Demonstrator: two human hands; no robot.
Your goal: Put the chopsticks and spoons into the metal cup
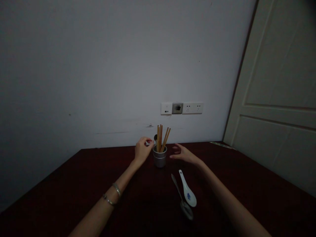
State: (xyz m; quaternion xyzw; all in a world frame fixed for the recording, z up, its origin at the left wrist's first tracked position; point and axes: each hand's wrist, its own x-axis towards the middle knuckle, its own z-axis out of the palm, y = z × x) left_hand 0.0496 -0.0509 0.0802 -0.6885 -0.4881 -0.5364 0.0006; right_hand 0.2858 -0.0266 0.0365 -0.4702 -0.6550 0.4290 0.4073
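Observation:
A grey metallic cup (160,160) stands upright on the dark red table, holding several wooden chopsticks (161,138) and a spoon with a dark round bowl (155,137) at its left side. My left hand (143,149) is at the cup's left rim, thumb and fingertips pinched at the spoon just below its bowl. To the right of the cup, my right hand (184,154) is open, its fingers apart and curved towards the cup without touching it. Nearer to me lie a white ceramic spoon (188,191) with a blue pattern and a metal spoon (185,209), side by side.
The dark red table (98,171) runs up to a pale wall with sockets and a switch (182,108) behind the cup. A flat strip (222,144) lies along the far right table edge. On the right is a pale panelled door (276,98).

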